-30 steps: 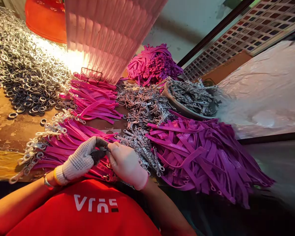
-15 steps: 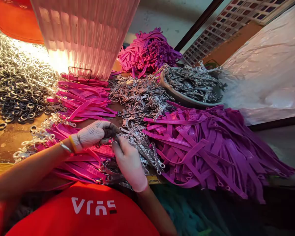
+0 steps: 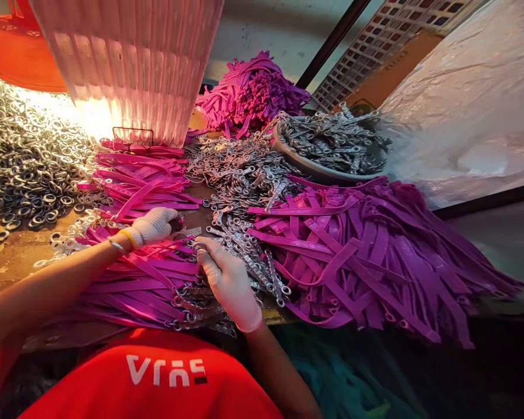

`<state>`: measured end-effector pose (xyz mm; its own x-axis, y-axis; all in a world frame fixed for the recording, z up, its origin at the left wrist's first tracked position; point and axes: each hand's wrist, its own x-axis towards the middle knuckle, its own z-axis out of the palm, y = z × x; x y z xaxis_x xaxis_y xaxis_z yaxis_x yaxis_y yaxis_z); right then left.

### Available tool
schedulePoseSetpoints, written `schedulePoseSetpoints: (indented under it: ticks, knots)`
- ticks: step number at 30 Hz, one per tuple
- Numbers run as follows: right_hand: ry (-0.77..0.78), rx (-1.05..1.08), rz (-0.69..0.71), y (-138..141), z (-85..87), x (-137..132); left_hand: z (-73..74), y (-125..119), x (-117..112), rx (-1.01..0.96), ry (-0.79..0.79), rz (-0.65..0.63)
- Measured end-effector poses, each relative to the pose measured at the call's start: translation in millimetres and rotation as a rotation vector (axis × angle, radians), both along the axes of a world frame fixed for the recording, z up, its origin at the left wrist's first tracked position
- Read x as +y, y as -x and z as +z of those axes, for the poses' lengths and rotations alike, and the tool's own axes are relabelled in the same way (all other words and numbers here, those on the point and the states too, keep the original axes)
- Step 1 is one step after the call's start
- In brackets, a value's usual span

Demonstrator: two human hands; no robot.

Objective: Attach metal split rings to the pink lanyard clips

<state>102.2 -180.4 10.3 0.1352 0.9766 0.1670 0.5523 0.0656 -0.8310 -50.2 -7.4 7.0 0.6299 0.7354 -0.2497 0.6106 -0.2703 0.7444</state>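
My left hand [image 3: 155, 226], in a white knit glove, is closed over the pink straps; whatever its fingers hold is hidden. My right hand [image 3: 229, 279], also gloved, pinches a metal ring [image 3: 198, 247] between thumb and forefinger. A thin greyish strip [image 3: 187, 233] shows between the two hands; I cannot tell whether either one holds it. Beneath them lies a bundle of pink straps [image 3: 144, 282] with metal pieces [image 3: 192, 302] at their right ends. Just right of my right hand spreads a heap of silvery metal links [image 3: 244, 180].
Loose metal rings [image 3: 30, 157] are piled at left, under an orange lamp [image 3: 24, 52]. A ribbed translucent panel [image 3: 131, 64] stands beside it. Purple straps [image 3: 367, 250] cover the right side. A bowl [image 3: 314, 169] full of metal links and another strap pile [image 3: 255, 93] lie farther back.
My hands have moved apart. The left went a little left and away from the right, which keeps its pinch, with a ring now showing at its fingertips. The whole view has shifted slightly.
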Motion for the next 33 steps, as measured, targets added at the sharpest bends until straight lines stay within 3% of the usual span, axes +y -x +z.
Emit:
schedulePoseSetpoints:
  ticks: [4, 6, 9, 11, 13, 16, 19, 22, 26, 30, 33]
  knots:
    - [-0.016, -0.268, 0.166, 10, 6.6, 15, 34.4, 42, -38, -0.173, 0.241, -0.003]
    - [0.024, -0.407, 0.259, 18, 13.2, 21, 40.5, 56, -57, -0.192, 0.143, -0.002]
    - [0.075, -0.540, 0.387, 32, 19.7, 25, 34.7, 68, -77, -0.161, -0.076, -0.004]
    - [0.073, -0.523, 0.395, 41, 19.0, 25, 25.7, 71, -86, -0.192, -0.097, 0.057]
    - [0.050, -0.426, 0.334, 49, 15.2, 25, 16.7, 72, -92, -0.287, 0.002, 0.175]
    - [0.041, -0.264, 0.261, 55, 9.1, 24, 8.1, 72, -98, -0.481, 0.293, 0.345]
    - [-0.014, -0.259, 0.181, 54, 8.5, 24, 6.7, 73, -100, -0.615, 0.478, 0.351]
    - [-0.100, -0.333, 0.143, 51, 13.0, 22, 8.0, 78, -99, -0.673, 0.549, 0.306]
    - [-0.053, -0.505, 0.227, 54, 19.0, 21, 7.0, 83, -101, -0.640, 0.639, 0.329]
    - [0.006, -0.728, 0.214, 65, 21.4, 20, 9.2, 88, -105, -0.602, 0.617, 0.313]
    - [-0.039, -0.852, 0.210, 70, 19.3, 18, 11.0, 91, -108, -0.512, 0.559, 0.278]
